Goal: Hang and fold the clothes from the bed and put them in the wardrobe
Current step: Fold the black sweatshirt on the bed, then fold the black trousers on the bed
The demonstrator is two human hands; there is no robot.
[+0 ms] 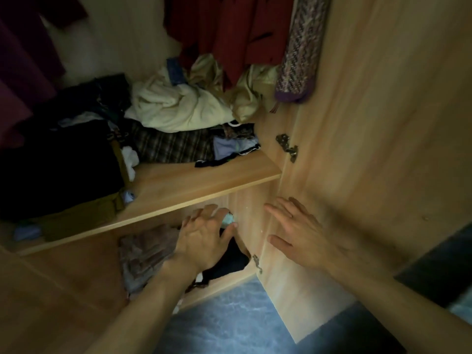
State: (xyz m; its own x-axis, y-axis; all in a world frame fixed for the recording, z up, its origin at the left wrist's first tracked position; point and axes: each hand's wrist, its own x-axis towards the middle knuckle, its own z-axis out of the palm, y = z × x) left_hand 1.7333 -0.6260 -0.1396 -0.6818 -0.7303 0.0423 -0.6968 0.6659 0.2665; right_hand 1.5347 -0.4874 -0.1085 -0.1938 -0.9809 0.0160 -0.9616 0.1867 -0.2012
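Note:
I look down into an open wooden wardrobe [204, 182]. My left hand [204, 238] reaches under the shelf into the bottom compartment, its fingers curled over a small pale blue garment [228, 218] at the right wall. Below that hand lie a dark garment [232, 259] and a folded pinkish patterned cloth [145, 254]. My right hand [296, 231] hovers with straight, spread fingers in front of the open door [370, 149], holding nothing. It may touch the door, but I cannot tell.
The shelf above holds a cream garment [173, 108], a plaid cloth [173, 146], dark folded clothes [58, 169] and an olive piece [84, 215]. Red clothes [229, 34] and a knitted purple item [301, 52] hang overhead. Blue floor [229, 323] lies below.

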